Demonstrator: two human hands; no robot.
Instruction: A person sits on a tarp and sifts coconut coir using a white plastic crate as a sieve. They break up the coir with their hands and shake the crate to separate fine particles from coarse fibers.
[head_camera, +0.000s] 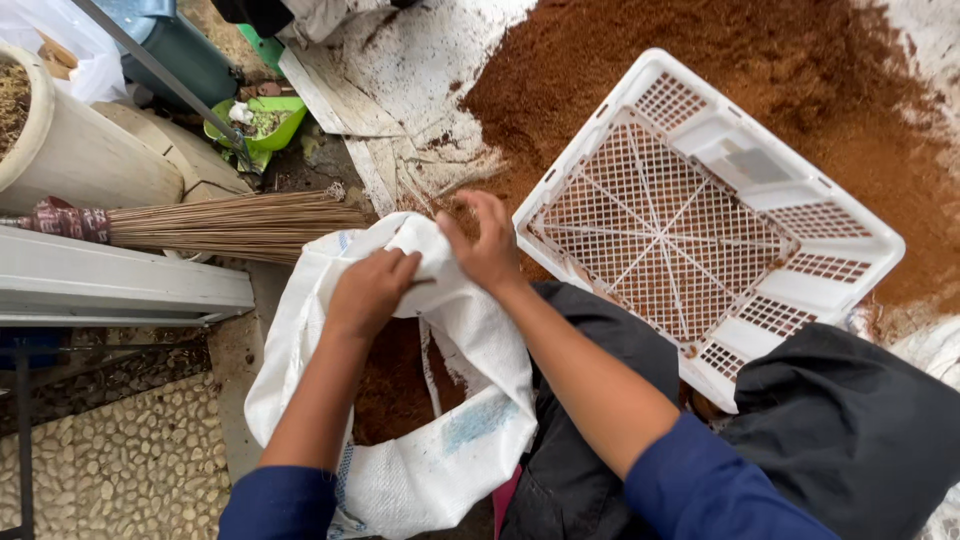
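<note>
A white woven sack (470, 440) stands open in front of me, with brown powdery material (395, 385) inside it. My left hand (368, 292) grips the far rim of the sack. Just to the right of it, my right hand (485, 240) pinches the same folded rim. Both arms wear blue sleeves. A white plastic lattice crate (700, 215) lies tilted to the right of my hands, resting on a wide heap of the same brown material (800, 70).
A stick broom (210, 225) lies to the left of the sack. A large pale pot (70, 150), a green container (265, 120) and a white ledge (110, 285) stand at the left. Pebbled floor (120, 460) is at the lower left.
</note>
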